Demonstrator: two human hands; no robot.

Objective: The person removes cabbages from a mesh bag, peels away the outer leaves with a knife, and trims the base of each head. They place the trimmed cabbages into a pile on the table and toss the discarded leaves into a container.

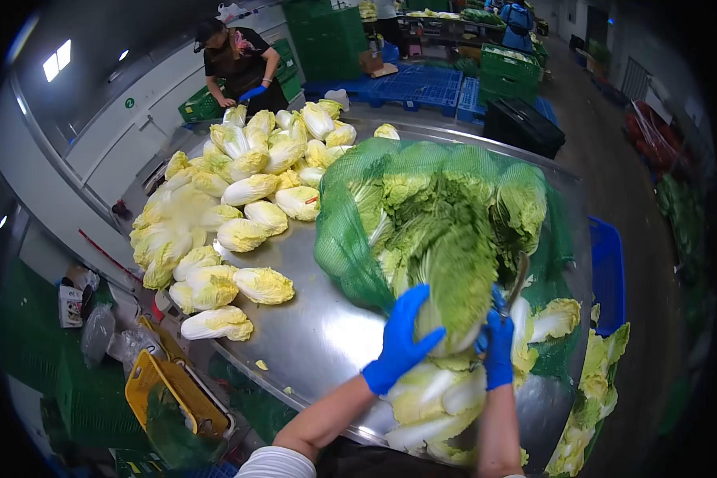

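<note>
Leafy green cabbage (pixel 452 279), seemingly mid-trim, needs steadying by the part-open blue-gloved left hand (pixel 405 341); beside it, blue-gloved right hand (pixel 499 344) grips a curved metal knife (pixel 521 277).

The cabbage (pixel 458 279) was large and long, with crinkled green leaves and a pale, rounded base. It was right of centre in the frame, its leafy end toward the top of the picture and its base toward the bottom, over the counter (pixel 315 338). The outer leaves were still attached around the head and spread loosely toward the upper end; some edges were blurred. The knife (pixel 521 279) was just right of the cabbage, in the lower right part of the frame. Its narrow, greyish blade slanted upward and slightly rightward; its handle was mostly hidden. Whether the blade touched the leaves was unclear.
</note>
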